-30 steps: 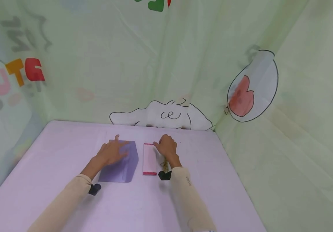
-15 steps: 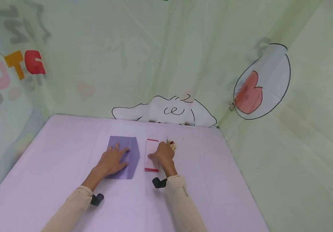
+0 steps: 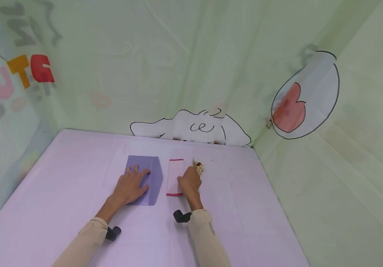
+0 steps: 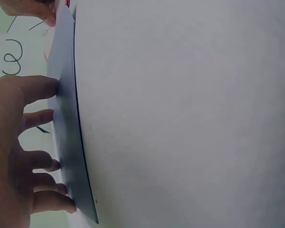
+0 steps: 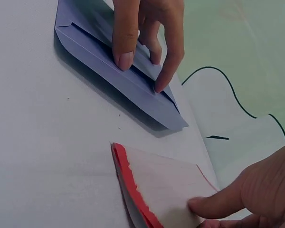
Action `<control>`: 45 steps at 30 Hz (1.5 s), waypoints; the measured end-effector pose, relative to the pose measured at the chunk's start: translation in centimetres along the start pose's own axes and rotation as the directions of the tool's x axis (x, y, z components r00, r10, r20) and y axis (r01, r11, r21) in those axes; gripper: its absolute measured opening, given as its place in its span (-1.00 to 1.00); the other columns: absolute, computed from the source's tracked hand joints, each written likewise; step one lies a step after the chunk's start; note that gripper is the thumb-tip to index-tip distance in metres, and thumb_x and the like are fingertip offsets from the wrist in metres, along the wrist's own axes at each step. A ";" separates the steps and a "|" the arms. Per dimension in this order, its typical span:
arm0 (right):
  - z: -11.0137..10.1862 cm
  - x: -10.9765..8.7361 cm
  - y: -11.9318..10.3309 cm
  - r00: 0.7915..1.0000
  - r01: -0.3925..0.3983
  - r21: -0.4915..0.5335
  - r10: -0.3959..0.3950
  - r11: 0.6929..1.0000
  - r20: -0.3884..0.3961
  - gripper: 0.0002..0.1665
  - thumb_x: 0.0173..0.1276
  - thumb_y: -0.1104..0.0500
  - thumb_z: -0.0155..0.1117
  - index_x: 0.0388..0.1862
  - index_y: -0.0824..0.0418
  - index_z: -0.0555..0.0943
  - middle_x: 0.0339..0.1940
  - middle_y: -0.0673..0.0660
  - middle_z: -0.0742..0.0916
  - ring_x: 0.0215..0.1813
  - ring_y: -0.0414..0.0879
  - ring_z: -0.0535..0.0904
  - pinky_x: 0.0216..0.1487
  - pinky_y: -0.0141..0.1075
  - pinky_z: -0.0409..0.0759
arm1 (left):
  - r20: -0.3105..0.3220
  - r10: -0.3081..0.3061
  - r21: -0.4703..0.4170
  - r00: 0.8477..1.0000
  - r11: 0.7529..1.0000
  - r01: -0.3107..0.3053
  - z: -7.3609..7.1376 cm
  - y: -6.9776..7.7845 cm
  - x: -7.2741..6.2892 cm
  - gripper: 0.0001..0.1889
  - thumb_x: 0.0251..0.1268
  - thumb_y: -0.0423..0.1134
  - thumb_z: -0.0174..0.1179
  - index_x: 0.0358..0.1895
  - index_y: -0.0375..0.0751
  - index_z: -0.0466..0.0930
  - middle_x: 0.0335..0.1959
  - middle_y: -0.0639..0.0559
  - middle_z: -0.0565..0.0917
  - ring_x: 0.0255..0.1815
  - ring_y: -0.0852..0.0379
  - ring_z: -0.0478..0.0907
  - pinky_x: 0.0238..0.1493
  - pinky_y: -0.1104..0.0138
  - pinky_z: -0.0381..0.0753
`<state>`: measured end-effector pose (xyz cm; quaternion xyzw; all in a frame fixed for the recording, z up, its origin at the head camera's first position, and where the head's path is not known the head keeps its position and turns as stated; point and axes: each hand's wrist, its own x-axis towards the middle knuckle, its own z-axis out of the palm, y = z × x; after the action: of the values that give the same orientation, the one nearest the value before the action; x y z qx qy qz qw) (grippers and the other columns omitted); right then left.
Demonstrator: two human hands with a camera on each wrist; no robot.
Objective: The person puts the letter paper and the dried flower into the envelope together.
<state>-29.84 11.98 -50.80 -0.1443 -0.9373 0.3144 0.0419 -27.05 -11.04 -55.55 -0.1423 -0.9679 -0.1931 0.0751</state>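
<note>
We've got the left hand (image 3: 129, 187) spread out on a purple envelope (image 3: 155, 178), fingers apart and fingertips pressing down on it, so no real grip there, just touching. The envelope lies flat on the worktop (image 3: 141, 241), pointy flap side facing right, and from the right wrist we can see a dark slit running along the fold, with the thumb and a finger right by it. Just beside it, with a narrow gap between, there's a pale pink paper (image 3: 173, 174) with red strips along its two short ends. The right hand (image 3: 190, 180) has its grip closed on that one: we can see the thumb lying on the paper's face by the long right-hand edge, other fingers tucked in at the edge, though how far under they go we can't tell. Near end looks like more than one layer from the right wrist. Peeking out past the right hand's knuckles we spot a little bunch of flowers (image 3: 199, 168), creamy with a dark red bit; the hand hides the rest. Both arms are in beige sleeves (image 3: 208, 237) with a black gadget (image 3: 113, 233) at each wrist, and behind it all we've got a pale green curtain (image 3: 128, 74) with a dog drawing (image 3: 201, 129) low down.
</note>
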 end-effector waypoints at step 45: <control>3.7 -1.0 -0.2 1.000 -0.025 0.262 0.025 0.965 0.001 -0.79 0.27 0.23 0.61 -0.48 0.21 0.72 -0.50 0.13 0.72 -0.38 -0.02 0.60 -0.39 -0.28 0.49 | 0.033 0.025 0.026 0.999 0.999 -0.026 0.5 1.1 0.6 -0.38 0.51 0.07 0.26 0.57 0.04 0.50 0.54 -0.52 0.44 0.41 -0.58 0.50 0.03 -0.20 0.76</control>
<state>-29.58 9.39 -53.64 -0.1497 -0.8857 0.4357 0.0577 -27.32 -9.70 -55.45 -0.1567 -0.9696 -0.1770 0.0633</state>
